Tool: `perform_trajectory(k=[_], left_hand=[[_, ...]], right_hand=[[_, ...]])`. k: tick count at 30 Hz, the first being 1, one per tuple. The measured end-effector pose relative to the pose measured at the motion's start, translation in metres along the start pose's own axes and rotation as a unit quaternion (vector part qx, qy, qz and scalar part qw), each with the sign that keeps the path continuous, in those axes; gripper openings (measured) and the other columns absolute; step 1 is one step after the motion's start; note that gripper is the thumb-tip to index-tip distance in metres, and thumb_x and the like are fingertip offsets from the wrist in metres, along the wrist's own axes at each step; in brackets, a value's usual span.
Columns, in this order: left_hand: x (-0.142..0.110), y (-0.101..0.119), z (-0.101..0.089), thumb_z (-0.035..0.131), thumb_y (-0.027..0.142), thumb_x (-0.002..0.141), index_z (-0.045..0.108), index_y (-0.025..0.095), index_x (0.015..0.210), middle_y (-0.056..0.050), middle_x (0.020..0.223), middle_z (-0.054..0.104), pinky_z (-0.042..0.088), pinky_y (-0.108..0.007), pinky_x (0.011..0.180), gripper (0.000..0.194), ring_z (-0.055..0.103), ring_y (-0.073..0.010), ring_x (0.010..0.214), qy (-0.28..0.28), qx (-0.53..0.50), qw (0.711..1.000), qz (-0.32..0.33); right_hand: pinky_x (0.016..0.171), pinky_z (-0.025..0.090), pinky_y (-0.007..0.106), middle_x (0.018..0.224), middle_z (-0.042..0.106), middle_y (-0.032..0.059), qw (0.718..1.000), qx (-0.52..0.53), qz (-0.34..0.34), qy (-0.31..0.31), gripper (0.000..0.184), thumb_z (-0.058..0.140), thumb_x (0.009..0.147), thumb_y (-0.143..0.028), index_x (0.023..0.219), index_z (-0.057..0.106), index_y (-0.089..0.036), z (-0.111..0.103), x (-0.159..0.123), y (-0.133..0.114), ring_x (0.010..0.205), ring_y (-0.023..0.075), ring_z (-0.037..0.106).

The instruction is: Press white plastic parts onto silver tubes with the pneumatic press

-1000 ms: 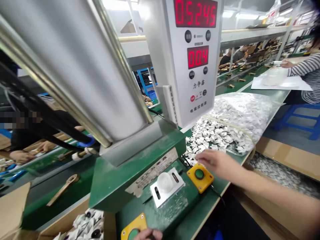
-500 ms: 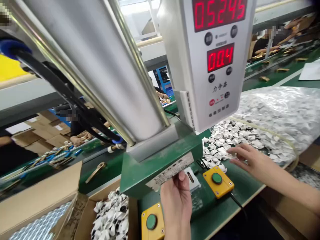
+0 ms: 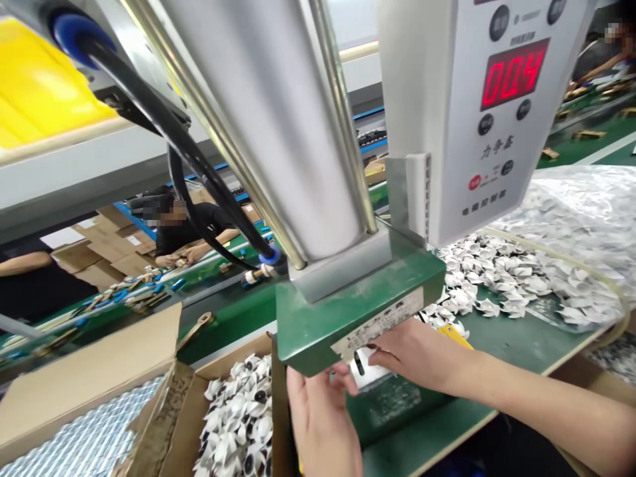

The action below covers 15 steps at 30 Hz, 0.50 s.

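My left hand (image 3: 325, 421) is below the green press head (image 3: 358, 311), left of a white slotted fixture (image 3: 370, 371). Its fingers are curled and partly hidden by the press head, so what they hold cannot be made out. My right hand (image 3: 422, 354) reaches in from the right at the fixture. Thumb and fingers are drawn together beside the slot, their tips partly covered, and anything between them is too hidden to name. Behind my right hand spreads a pile of small white finned plastic parts (image 3: 511, 278). A yellow button box (image 3: 456, 336) shows partly behind my right wrist.
A cardboard box (image 3: 169, 437) of similar white parts with dark centres stands left of the press. Another carton (image 3: 89, 384) holds rows of shiny pieces. The controller (image 3: 497, 132) hangs at right, by a clear bag (image 3: 586, 212). Co-workers sit beyond the green conveyor (image 3: 233, 298).
My right hand has moved left from the white pile to the fixture. My left hand has shifted left off the fixture. The camera view has turned, so the press appears farther right.
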<state>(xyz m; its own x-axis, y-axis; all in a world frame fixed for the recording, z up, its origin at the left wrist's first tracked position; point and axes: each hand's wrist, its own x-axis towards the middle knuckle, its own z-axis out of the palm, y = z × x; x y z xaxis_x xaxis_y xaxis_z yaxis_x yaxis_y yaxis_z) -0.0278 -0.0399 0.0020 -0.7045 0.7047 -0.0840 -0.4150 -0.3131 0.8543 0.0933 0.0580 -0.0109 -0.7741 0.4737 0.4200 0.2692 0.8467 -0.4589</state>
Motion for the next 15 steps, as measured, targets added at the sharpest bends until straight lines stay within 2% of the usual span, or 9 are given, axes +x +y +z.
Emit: perform_trajectory(k=[3,6,9,11,12,13,15], left_hand=[[-0.001,0.006,-0.027,0.064,0.039,0.078,0.059,0.025,0.095,0.001,0.076,0.061,0.039,-0.019,0.04,0.023,0.049,-0.0088,0.048,0.07,0.045,0.995,0.059],[-0.003,0.002,-0.043,0.073,0.044,0.068,0.063,0.022,0.091,-0.001,0.086,0.062,0.037,-0.018,0.037,0.033,0.05,-0.008,0.05,0.093,0.081,0.99,0.066],[-0.006,-0.006,-0.05,0.071,0.046,0.07,0.063,0.023,0.09,0.004,0.064,0.057,0.035,-0.015,0.04,0.032,0.047,-0.0069,0.047,0.094,0.127,0.985,0.068],[-0.008,-0.011,-0.054,0.066,0.045,0.076,0.062,0.023,0.09,0.006,0.054,0.052,0.035,-0.016,0.042,0.027,0.043,-0.0069,0.044,0.079,0.176,0.977,0.096],[-0.008,-0.012,-0.057,0.064,0.045,0.077,0.063,0.023,0.089,0.005,0.054,0.052,0.038,-0.017,0.045,0.025,0.044,-0.0077,0.045,0.071,0.211,0.967,0.123],[-0.007,-0.014,-0.062,0.062,0.044,0.079,0.064,0.022,0.088,0.003,0.058,0.055,0.041,-0.019,0.05,0.024,0.048,-0.0092,0.05,0.063,0.255,0.952,0.161],[-0.005,-0.016,-0.074,0.06,0.043,0.08,0.067,0.022,0.085,-0.002,0.077,0.062,0.047,-0.026,0.067,0.022,0.057,-0.0148,0.067,0.042,0.36,0.898,0.249]], right_hand=[[0.078,0.044,0.029,0.079,0.066,0.0024,0.999,-0.047,-0.014,0.0,0.012,0.059,0.085,-0.017,0.073,0.063,-0.019,0.006,0.0,0.001,0.085,0.0206,0.061],[0.072,0.045,0.027,0.073,0.065,0.0012,0.999,-0.052,0.009,0.007,0.013,0.057,0.087,-0.019,0.075,0.064,-0.02,0.005,-0.001,0.004,0.081,0.0199,0.062],[0.068,0.045,0.025,0.07,0.064,-0.0014,0.999,-0.027,0.029,0.007,0.012,0.056,0.088,-0.02,0.079,0.064,-0.021,0.003,-0.001,0.004,0.075,0.0167,0.061],[0.074,0.046,0.027,0.075,0.065,-0.0014,0.999,-0.031,0.03,0.007,0.009,0.058,0.088,-0.022,0.082,0.065,-0.022,0.006,-0.004,0.003,0.08,0.0171,0.061],[0.079,0.046,0.029,0.081,0.066,-0.0003,0.998,-0.048,0.026,0.011,0.006,0.06,0.087,-0.025,0.089,0.066,-0.023,0.009,-0.008,0.003,0.087,0.019,0.06],[0.084,0.046,0.033,0.09,0.067,0.0015,0.997,-0.071,0.022,0.016,0.014,0.062,0.086,-0.029,0.099,0.065,-0.024,0.014,-0.013,0.003,0.095,0.0217,0.058],[0.09,0.045,0.04,0.109,0.063,0.0051,0.993,-0.119,0.015,0.019,0.041,0.066,0.082,-0.035,0.121,0.056,-0.027,0.024,-0.025,0.005,0.11,0.027,0.051]])
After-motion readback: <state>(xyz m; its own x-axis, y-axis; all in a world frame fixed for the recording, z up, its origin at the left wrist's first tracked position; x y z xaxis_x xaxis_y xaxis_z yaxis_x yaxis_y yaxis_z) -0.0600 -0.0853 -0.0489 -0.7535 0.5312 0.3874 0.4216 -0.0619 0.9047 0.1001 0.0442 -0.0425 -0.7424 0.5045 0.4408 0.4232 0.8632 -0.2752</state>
